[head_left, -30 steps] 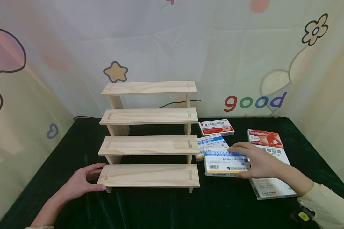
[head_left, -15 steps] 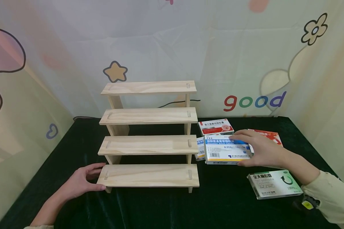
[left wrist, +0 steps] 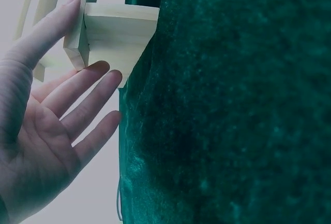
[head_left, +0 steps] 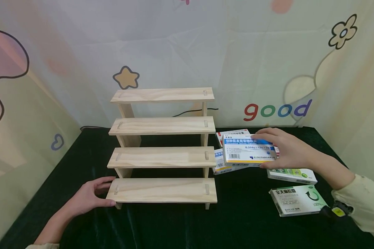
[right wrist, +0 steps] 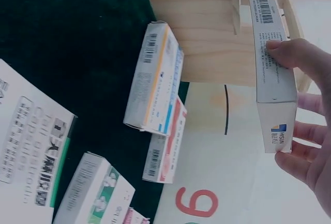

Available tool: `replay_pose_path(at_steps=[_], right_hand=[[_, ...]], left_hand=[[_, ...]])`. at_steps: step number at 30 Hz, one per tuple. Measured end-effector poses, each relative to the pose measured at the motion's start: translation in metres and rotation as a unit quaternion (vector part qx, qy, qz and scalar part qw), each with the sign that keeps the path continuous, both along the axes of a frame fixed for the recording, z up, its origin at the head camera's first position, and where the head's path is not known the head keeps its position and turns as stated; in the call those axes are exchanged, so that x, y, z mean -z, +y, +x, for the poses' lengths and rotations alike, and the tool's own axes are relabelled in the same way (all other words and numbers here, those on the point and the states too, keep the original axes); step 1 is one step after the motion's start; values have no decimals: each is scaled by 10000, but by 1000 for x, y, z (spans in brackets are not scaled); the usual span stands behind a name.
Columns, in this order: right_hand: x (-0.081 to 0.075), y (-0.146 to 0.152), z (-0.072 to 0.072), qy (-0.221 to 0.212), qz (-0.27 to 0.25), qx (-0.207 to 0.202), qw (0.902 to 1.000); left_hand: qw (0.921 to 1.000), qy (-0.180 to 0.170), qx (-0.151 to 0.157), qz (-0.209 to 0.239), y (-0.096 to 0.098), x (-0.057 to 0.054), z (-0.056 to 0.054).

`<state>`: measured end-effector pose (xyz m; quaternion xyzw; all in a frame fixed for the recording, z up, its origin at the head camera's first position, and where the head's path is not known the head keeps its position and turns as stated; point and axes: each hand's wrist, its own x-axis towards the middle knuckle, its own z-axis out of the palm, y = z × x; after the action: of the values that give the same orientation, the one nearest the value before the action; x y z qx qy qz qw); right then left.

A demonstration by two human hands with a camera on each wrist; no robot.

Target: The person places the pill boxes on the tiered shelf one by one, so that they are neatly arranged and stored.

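Observation:
My right hand [head_left: 288, 147] holds a white-and-blue medicine box [head_left: 247, 148] by its right end, thumb on the near edge and fingers at the far one. It is raised above the table; the right wrist view shows its barcoded side [right wrist: 274, 53]. My left hand [head_left: 88, 197] is at the left end of the bottom step of a stepped wooden display shelf [head_left: 162, 190]. In the left wrist view, that hand [left wrist: 57, 115] spans the board end [left wrist: 77, 43] between thumb and fingertips, the other fingers spread loosely.
Beside the shelf lie another blue-and-white box [head_left: 219, 160] and a red-and-white box [head_left: 233, 132], both partly covered. Right of them are a green-and-white box [head_left: 299, 200] and a second one [head_left: 293, 175] behind it. A printed curtain [head_left: 174, 52] hangs behind the dark green cloth [head_left: 162, 228].
My right hand has lifted the blue-and-white box up and away from the table, slightly to the right, uncovering the boxes beneath its path. The left hand stays on the shelf.

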<state>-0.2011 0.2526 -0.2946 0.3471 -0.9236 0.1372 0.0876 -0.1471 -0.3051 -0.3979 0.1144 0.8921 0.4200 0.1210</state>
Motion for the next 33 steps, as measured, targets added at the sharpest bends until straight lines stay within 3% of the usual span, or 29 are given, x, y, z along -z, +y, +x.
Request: replay_pose_path(at_steps=[9,17,33], right_hand=[[-16,-3,-5,242,48,-198,9995],[-31,-10,-10,71,59,26,10000],[-57,-26,-23,275,-42,-89,9996]], left_hand=[[10000,-19,-12,58,0,0,0],[10000,-51,-53,-32,-1,1,-1],[9998,-139,-51,-124,1,-4,-2]])
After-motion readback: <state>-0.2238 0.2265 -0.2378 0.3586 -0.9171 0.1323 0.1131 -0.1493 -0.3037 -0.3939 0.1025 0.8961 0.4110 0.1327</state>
